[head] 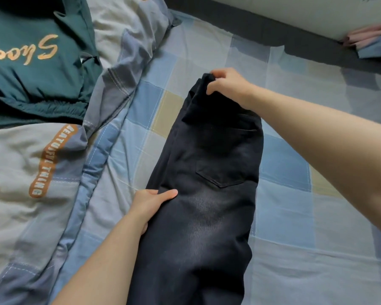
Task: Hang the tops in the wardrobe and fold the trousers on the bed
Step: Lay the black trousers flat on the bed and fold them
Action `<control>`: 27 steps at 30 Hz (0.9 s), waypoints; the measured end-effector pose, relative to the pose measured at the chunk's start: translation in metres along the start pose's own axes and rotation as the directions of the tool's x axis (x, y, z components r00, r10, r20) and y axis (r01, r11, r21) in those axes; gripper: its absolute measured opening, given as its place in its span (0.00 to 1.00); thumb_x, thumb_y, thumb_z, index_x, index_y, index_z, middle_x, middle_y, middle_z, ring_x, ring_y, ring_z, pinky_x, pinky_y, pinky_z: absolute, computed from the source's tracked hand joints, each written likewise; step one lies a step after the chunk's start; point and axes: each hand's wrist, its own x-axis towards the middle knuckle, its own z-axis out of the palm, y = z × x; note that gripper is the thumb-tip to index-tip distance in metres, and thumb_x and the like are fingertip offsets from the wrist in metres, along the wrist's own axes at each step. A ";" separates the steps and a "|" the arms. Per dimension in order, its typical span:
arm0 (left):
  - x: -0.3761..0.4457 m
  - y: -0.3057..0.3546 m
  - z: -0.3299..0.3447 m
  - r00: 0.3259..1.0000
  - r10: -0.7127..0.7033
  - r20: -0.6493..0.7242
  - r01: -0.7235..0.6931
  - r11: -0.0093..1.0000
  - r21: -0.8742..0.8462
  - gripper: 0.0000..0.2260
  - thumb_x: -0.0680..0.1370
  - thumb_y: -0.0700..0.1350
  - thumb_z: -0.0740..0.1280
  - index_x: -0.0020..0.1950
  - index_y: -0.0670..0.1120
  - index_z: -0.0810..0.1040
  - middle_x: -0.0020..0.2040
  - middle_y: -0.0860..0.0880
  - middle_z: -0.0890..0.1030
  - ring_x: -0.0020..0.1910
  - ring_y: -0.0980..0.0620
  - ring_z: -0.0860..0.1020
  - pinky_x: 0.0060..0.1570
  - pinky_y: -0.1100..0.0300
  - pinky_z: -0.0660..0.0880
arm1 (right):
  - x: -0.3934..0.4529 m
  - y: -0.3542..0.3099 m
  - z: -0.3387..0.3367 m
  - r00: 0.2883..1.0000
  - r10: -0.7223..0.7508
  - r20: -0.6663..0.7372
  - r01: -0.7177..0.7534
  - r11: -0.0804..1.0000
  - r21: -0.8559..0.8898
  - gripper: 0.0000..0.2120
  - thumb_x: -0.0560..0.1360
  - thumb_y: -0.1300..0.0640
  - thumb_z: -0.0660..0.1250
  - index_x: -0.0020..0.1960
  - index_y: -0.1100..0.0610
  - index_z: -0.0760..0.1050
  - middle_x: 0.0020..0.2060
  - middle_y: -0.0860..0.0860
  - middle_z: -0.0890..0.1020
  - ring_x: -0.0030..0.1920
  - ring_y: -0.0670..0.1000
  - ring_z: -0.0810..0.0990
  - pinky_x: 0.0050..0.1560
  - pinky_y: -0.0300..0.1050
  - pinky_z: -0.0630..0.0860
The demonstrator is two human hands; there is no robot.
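Dark navy trousers (209,177) lie lengthwise on the checked bed sheet (295,216), folded leg on leg, with a back pocket facing up. My right hand (227,85) pinches the far waistband corner between thumb and curled fingers. At the trousers' left edge, near the middle, my left hand (151,204) holds the fabric with the thumb on top and the fingers tucked under the edge. A dark green top (33,62) with tan lettering lies at the upper left on the duvet.
A grey and blue duvet (31,183) with an orange lettered stripe is bunched along the left. A pillow (128,25) lies at the top. Folded pink and blue cloth (372,44) sits at the far right by the dark bed edge.
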 end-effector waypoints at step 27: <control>0.002 0.013 0.004 0.990 -0.130 -0.045 0.128 0.990 -0.052 0.12 0.65 0.48 0.81 0.35 0.39 0.84 0.37 0.41 0.85 0.34 0.47 0.84 0.32 0.59 0.79 | -0.003 -0.023 -0.033 0.961 0.030 0.273 0.097 0.892 -0.442 0.09 0.68 0.51 0.73 0.42 0.57 0.80 0.34 0.52 0.82 0.39 0.55 0.82 0.37 0.43 0.76</control>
